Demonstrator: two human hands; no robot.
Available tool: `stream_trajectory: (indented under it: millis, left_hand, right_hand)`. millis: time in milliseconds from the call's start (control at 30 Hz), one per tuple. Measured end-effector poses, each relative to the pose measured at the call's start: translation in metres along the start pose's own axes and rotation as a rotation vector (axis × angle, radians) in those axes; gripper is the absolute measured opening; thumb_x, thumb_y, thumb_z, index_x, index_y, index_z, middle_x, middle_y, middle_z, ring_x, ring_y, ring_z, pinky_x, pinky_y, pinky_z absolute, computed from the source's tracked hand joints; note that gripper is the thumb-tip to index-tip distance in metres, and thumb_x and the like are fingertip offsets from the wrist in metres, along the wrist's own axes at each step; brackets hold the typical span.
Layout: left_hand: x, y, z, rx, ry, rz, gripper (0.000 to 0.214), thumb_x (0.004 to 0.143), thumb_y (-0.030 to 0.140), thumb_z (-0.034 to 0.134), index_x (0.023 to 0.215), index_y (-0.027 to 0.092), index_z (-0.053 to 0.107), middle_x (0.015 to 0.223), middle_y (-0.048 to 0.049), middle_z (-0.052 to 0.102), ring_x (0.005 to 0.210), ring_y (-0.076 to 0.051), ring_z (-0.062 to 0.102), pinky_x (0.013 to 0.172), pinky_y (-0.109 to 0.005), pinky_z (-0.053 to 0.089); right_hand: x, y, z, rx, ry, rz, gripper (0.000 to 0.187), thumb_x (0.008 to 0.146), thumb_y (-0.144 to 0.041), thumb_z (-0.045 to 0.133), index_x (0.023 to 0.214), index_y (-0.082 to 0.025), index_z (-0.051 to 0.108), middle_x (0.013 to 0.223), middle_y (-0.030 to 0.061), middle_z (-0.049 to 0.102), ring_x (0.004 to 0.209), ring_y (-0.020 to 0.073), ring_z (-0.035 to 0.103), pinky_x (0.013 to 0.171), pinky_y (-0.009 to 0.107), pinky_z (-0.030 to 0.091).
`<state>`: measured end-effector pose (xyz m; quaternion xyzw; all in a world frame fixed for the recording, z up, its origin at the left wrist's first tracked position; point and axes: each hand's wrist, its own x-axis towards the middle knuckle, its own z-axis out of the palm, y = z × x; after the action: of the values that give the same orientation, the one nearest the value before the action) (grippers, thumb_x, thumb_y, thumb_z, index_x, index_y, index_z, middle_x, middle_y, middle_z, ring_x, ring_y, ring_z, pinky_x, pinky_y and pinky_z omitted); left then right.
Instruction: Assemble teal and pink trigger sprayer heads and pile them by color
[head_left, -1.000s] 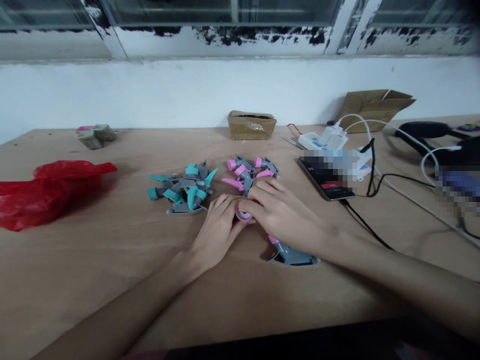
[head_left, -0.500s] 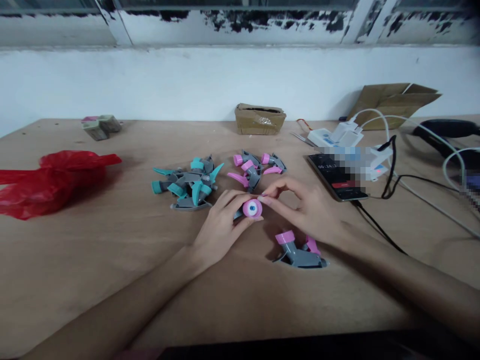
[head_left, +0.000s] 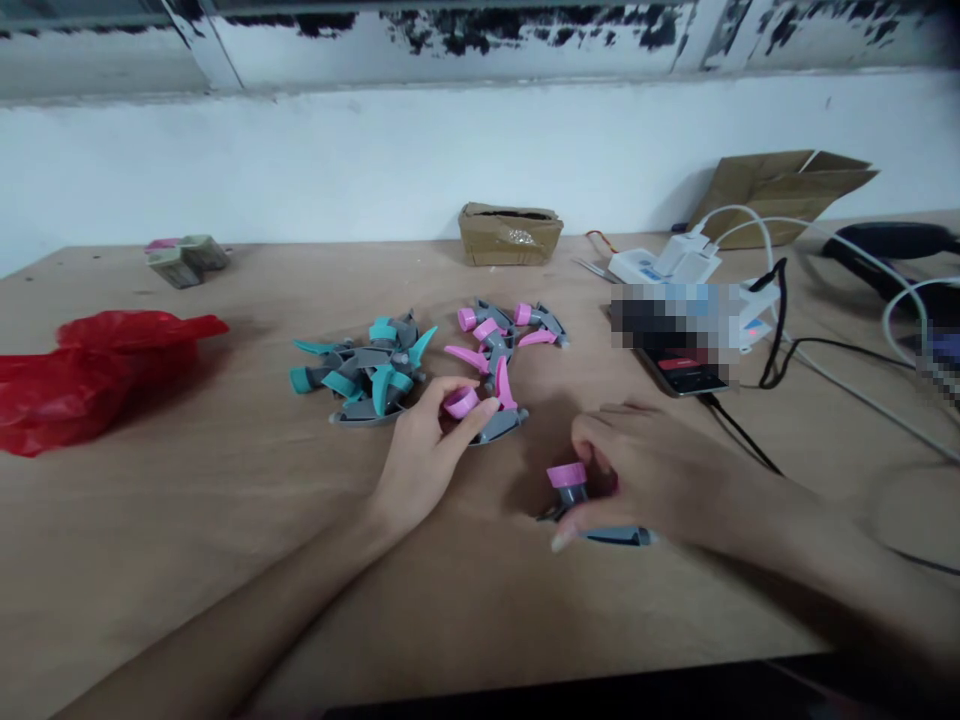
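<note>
My left hand (head_left: 420, 455) is closed round a grey spray trigger head with a pink cap (head_left: 487, 410), holding it just above the wooden table (head_left: 225, 520). My right hand (head_left: 645, 475) grips a second grey-and-pink trigger head (head_left: 574, 490) that lies on the table nearer to me. Behind my left hand lies a small pile of grey-and-pink trigger heads (head_left: 502, 335). Left of it is a pile of grey-and-teal trigger heads (head_left: 364, 375).
A red plastic bag (head_left: 90, 375) lies at the left. A small cardboard box (head_left: 510, 233) stands at the wall, a larger one (head_left: 780, 185) at the right. A phone (head_left: 682, 370), a white power strip (head_left: 667, 268) and cables (head_left: 817, 360) cover the right side.
My right hand left the pink cap held by the left hand, moved down and right, and closed on the trigger head lying there. My left hand turned its piece toward the pile.
</note>
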<state>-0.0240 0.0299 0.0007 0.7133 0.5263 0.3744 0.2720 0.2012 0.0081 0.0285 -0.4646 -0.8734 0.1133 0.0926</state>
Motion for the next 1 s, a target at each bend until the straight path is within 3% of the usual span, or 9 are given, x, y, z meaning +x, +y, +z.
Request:
stream_trajectory:
  millis: [100,167,300,433,567,633,700,833,1000]
  left_hand:
    - [-0.002,0.006,0.000,0.081,-0.056,0.004,0.029,0.092,0.040,0.040,0.089,0.019,0.059,0.086,-0.0009,0.061,0.083,-0.017,0.058,0.078,-0.032,0.045]
    - [-0.004,0.009,0.001,0.141,-0.064,0.041,0.031,0.094,0.037,0.037,0.083,0.018,0.060,0.087,-0.0024,0.059,0.088,-0.018,0.057,0.084,-0.035,0.044]
    - [-0.009,0.012,0.002,0.175,0.011,0.175,0.020,0.092,0.029,0.043,0.089,0.018,0.059,0.097,-0.0046,0.055,0.098,-0.019,0.053,0.090,-0.037,0.042]
    - [-0.016,0.017,0.001,0.124,0.088,0.322,0.011,0.090,0.023,0.047,0.093,0.020,0.058,0.098,-0.0042,0.055,0.095,-0.017,0.054,0.088,-0.034,0.044]
    - [-0.025,0.023,0.000,0.067,0.031,0.407,0.012,0.090,0.019,0.047,0.094,0.019,0.058,0.092,-0.0033,0.059,0.088,-0.016,0.056,0.083,-0.032,0.045]
    - [-0.027,0.025,0.000,0.049,-0.005,0.428,0.013,0.090,0.019,0.047,0.094,0.019,0.059,0.089,-0.0031,0.059,0.084,-0.015,0.057,0.080,-0.032,0.046]
    - [-0.027,0.025,0.001,0.029,-0.008,0.413,0.012,0.089,0.019,0.049,0.094,0.019,0.059,0.089,-0.0030,0.060,0.082,-0.015,0.058,0.078,-0.031,0.047]
    - [-0.022,0.025,0.000,-0.038,0.044,0.324,0.011,0.085,0.019,0.053,0.095,0.019,0.059,0.086,-0.0022,0.062,0.079,-0.014,0.058,0.075,-0.028,0.048]
    - [-0.018,0.026,0.001,-0.119,0.025,0.298,0.019,0.081,0.019,0.059,0.100,0.018,0.059,0.086,-0.0025,0.061,0.080,-0.014,0.059,0.074,-0.027,0.049]
  right_hand:
    - [-0.009,-0.015,0.010,-0.109,0.045,-0.108,0.070,0.049,-0.077,0.061,0.082,-0.016,0.057,0.079,0.0082,0.064,0.073,0.0256,0.059,0.073,0.042,0.041]
    - [-0.013,-0.020,0.014,-0.106,0.054,-0.185,0.070,0.052,-0.070,0.068,0.094,-0.015,0.058,0.088,0.0107,0.065,0.082,0.0291,0.060,0.078,0.046,0.041]
    - [-0.020,-0.020,0.011,0.018,0.032,-0.245,0.040,0.074,-0.033,0.066,0.109,-0.021,0.052,0.100,0.0078,0.064,0.097,0.0256,0.058,0.089,0.046,0.039]
    - [-0.025,-0.015,0.000,0.196,0.059,-0.199,0.049,0.074,-0.014,0.055,0.120,-0.025,0.044,0.109,0.0038,0.062,0.102,0.0214,0.057,0.102,0.049,0.030]
    - [-0.012,-0.010,-0.006,0.758,0.116,-0.006,0.026,0.077,-0.021,0.050,0.103,-0.024,0.053,0.096,0.0033,0.063,0.089,0.0194,0.060,0.082,0.036,0.047]
    - [0.002,-0.007,-0.004,1.123,0.055,0.068,0.014,0.078,-0.027,0.046,0.087,-0.021,0.055,0.080,0.0032,0.062,0.077,0.0189,0.061,0.071,0.033,0.049]
    - [0.016,-0.006,0.001,1.353,-0.009,0.129,0.019,0.081,-0.033,0.043,0.074,-0.020,0.055,0.068,0.0025,0.059,0.068,0.0176,0.059,0.069,0.032,0.048]
    - [0.031,-0.009,0.013,1.473,-0.002,0.247,0.035,0.086,-0.047,0.046,0.065,-0.020,0.053,0.060,-0.0009,0.054,0.057,0.0119,0.052,0.059,0.026,0.045]
    - [0.024,-0.013,0.024,1.449,0.004,0.234,0.030,0.085,-0.046,0.052,0.072,-0.019,0.058,0.059,-0.0019,0.058,0.057,0.0097,0.054,0.058,0.022,0.043]
